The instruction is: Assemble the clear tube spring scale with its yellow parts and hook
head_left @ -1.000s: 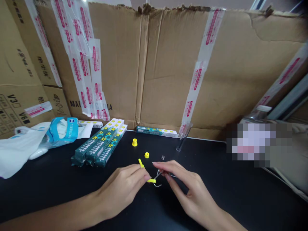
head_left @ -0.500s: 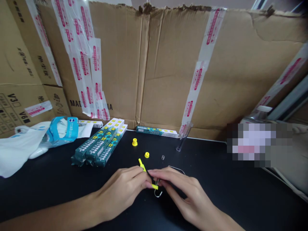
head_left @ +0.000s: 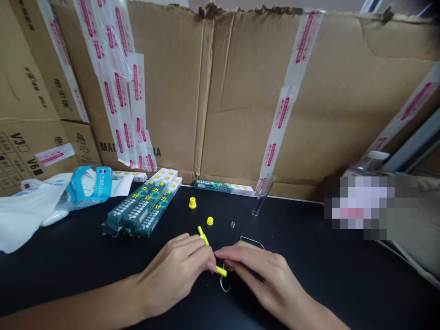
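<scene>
My left hand (head_left: pixel 178 272) pinches a thin yellow plastic rod (head_left: pixel 202 234) over the black table (head_left: pixel 326 256). My right hand (head_left: pixel 261 275) meets it fingertip to fingertip and pinches a bent metal wire hook (head_left: pixel 224 285) at the rod's lower end. Another wire piece (head_left: pixel 252 240) lies just beyond my right hand. Two small yellow caps (head_left: pixel 192 202) (head_left: pixel 209 221) and a tiny metal spring (head_left: pixel 233 224) lie on the table past my hands.
Three green and yellow boxes (head_left: pixel 144 208) lie side by side at left, one more (head_left: pixel 223 187) at the back. A clear tube (head_left: pixel 261 195) leans on the taped cardboard wall (head_left: pixel 240 101). A white plastic bag and blue packet (head_left: pixel 85 185) sit far left.
My right hand has closed in on my left until the fingertips meet. The wire hook now hangs below the rod's end, turned downward from its earlier sideways position.
</scene>
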Available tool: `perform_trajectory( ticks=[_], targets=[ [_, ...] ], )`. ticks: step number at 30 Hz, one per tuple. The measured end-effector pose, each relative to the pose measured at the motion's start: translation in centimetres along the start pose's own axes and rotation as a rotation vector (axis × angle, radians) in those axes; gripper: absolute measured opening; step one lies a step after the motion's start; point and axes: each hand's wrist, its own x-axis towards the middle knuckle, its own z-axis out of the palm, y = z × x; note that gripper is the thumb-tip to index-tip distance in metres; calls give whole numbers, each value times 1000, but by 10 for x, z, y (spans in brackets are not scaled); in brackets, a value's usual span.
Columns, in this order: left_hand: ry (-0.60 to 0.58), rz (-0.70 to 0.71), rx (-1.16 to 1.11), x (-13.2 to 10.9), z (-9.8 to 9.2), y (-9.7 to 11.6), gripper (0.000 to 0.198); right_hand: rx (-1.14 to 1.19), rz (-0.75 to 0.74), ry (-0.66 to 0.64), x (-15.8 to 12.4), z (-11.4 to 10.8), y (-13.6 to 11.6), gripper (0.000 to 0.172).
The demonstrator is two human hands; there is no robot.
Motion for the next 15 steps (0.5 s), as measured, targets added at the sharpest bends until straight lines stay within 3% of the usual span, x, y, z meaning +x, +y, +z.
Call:
perform_trajectory(
  ticks=[8, 15],
  targets=[
    [20, -36, -7, 3, -3, -1, 29, -70, -60, -100, -1, -1, -4, 39],
    [-46, -80, -14, 2, -3, -1, 31, -235, -148, -20, -3, 3, -4, 40]
  ],
)
